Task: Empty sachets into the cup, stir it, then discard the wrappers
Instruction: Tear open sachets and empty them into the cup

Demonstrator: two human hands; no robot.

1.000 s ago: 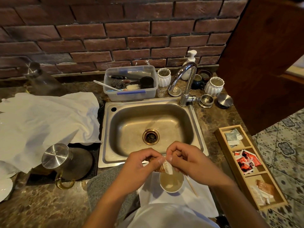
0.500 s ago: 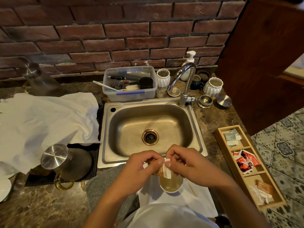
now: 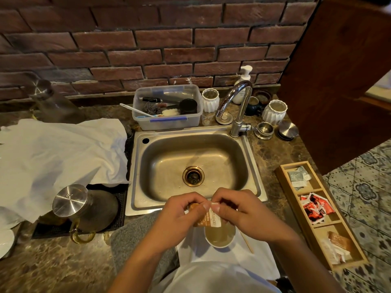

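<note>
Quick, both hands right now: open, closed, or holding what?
Left hand: closed, pinching the top of the brown sachet above the cup.
Right hand: closed, pinching the same sachet's top edge.

Facing a red-brown brick wall with dark mortar lines. Below it, my table: mottled brown stone, dim warm light. Steel sink set into it, chrome tap at its back right. Dark wooden panel stands at right. Floor beyond the table edge: blue-grey patterned tiles.
</note>
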